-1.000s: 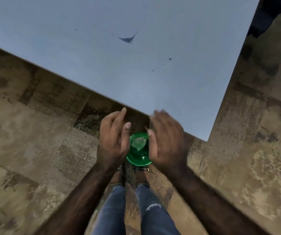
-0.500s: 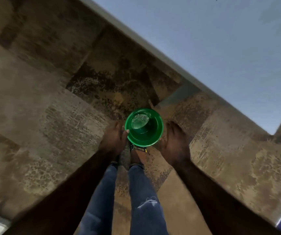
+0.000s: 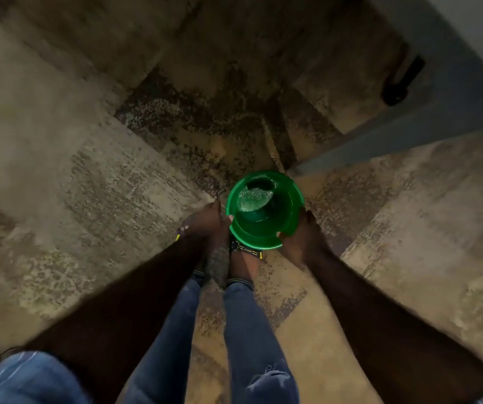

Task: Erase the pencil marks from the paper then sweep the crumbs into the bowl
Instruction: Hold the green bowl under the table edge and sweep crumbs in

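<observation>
Looking straight down now, and the floor fills nearly the whole view: a worn, mottled surface in tan and brown, laid out in big angled patches, some pale and sandy, others speckled dark. The darkest speckling sits in the middle, just above the bowl. That bowl is green plastic, round, held upright over the floor between 2 hands, its mouth facing the camera, with a pale glistening patch on its inner wall toward the far side; what that patch is, nobody could say from here. The right hand is wrapped round the bowl's right rim and wall, thumb hooked over the edge, a firm hold. The left hand is pressed up against the bowl's left side, fingers curled under and away; it touches the rim, but whether it truly grips is too dark and blurred to tell. Below the bowl, 2 legs in blue jeans run down to feet in sandals with yellow-marked straps. Up in the top right corner, a grey-blue table edge cuts across, with a dark bracket-like piece under it. A sliver of white shows at the bottom left edge.
</observation>
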### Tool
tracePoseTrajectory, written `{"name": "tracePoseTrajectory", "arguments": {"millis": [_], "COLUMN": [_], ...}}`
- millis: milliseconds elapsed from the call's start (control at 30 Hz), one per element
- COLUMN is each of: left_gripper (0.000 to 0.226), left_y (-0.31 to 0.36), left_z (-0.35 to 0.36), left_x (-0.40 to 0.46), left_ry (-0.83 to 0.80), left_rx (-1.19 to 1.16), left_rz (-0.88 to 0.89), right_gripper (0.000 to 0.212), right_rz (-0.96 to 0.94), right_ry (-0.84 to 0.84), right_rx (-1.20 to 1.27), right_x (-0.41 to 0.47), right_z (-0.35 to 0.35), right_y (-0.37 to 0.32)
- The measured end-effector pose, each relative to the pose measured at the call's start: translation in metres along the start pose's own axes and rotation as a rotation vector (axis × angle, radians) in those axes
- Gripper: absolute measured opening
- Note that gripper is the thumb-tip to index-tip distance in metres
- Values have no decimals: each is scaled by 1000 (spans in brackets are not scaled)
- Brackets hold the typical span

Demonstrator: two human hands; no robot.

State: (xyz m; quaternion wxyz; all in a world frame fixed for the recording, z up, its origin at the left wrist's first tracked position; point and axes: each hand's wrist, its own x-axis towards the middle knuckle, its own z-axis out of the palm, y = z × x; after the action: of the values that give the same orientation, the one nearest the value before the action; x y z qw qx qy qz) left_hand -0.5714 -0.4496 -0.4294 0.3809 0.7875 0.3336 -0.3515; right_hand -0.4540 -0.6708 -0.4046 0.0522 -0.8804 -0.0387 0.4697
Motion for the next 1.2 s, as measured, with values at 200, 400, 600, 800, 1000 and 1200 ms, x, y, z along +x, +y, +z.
{"name": "tracePoseTrajectory", "arguments": {"millis": [200,400,600,800,1000,1200], "left_gripper": [56,47,45,37,42,18], "left_y": [5,3,-1,-5,-6,4], "left_z": [19,25,21,-6,-66,-132], "left_x": [14,22,21,0,-63,-141], "left_ry": [25,-9,40,273,465,485], "left_rx": [-53,-260,-366,-371,-463,-668], "left_rz": [8,-13,-39,-41,181,219], "right_gripper": [107,74,52,25,24,51], "right_rz": [190,226,216,145,41,-51], "right_ry": [37,-33,-51,-5,46,158], "right_rx": [405,613,702,767,992,909], "right_x": [28,36,31,-6,-89,-181], "right_z": [7,-1,-10,-23,-53,-85], "right_y": [-3,-5,-5,-24,-54,-87]}}
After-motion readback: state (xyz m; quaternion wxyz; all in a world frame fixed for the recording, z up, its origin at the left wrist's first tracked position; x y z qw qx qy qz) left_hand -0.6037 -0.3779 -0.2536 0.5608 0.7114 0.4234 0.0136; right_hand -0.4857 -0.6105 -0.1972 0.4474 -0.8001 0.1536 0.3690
